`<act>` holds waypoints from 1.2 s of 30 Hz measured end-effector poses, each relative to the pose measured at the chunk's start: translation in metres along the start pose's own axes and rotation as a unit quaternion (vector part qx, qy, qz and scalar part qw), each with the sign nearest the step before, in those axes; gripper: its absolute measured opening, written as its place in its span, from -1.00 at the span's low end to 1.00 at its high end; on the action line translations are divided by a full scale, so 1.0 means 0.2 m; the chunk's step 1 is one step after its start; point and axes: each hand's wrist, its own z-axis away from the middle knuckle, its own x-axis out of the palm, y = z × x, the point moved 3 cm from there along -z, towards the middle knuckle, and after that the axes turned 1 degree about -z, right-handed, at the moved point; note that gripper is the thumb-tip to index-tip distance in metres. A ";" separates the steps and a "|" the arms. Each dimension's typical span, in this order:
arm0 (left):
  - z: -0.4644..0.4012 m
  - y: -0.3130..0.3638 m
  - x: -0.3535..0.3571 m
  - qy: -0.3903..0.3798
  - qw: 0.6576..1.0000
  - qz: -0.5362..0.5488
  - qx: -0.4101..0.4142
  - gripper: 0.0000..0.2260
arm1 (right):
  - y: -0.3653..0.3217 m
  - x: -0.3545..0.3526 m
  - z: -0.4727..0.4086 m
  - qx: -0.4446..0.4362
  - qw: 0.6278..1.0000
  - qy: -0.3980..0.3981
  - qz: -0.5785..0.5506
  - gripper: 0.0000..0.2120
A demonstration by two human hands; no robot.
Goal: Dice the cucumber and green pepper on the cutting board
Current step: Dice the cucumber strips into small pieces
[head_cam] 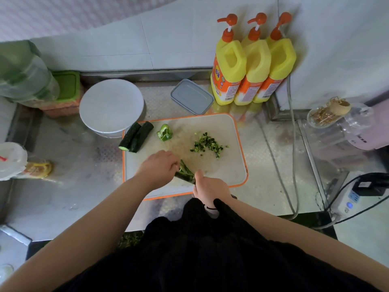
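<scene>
Cucumber strips [185,172] at the cutting board's [235,165] near edge, pinned under curled left hand [159,168]; right hand [210,186] fisted, knife hidden.

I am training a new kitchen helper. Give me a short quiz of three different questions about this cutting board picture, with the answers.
1. True or false: the green pepper piece is already diced.
2. How many cucumber pieces lie uncut at the far left corner of the cutting board?
3. Which hand steadies the cucumber strips? A. left hand B. right hand

Key: 1. false, it lies whole beside the diced pile. 2. two, side by side. 3. A.
</scene>
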 end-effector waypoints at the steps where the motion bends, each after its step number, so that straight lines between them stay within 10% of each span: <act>1: -0.01 0.00 0.01 -0.065 0.998 -0.010 -0.011 -0.78 | 0.00 -0.01 0.00 0.016 1.000 -0.015 -0.003 -0.78; 9: -0.09 0.03 0.06 -0.185 0.981 -0.053 -0.018 -0.75 | 0.01 0.11 -0.02 0.016 0.998 -0.013 -0.056 -0.31; 20: -0.23 0.04 0.08 -0.252 0.964 -0.072 -0.045 -0.69 | -0.03 0.01 0.00 -0.001 1.000 -0.014 0.016 -0.45; 24: -0.24 0.07 -0.03 -0.166 0.986 -0.023 -0.020 -0.75 | 0.02 0.02 0.02 -0.004 0.998 -0.024 -0.049 -0.75; 27: -0.19 0.09 -0.15 0.060 0.997 0.015 0.051 -0.86 | 0.07 -0.01 0.03 0.062 0.991 -0.006 -0.121 -0.81; 31: -0.05 0.07 -0.17 0.354 0.916 -0.038 0.185 -0.90 | 0.14 -0.01 0.01 0.147 0.962 -0.034 -0.227 -0.83; 36: 0.03 -0.03 0.07 0.247 0.943 -0.097 0.200 -0.82 | 0.18 -0.01 0.00 0.178 0.930 -0.063 -0.315 -0.84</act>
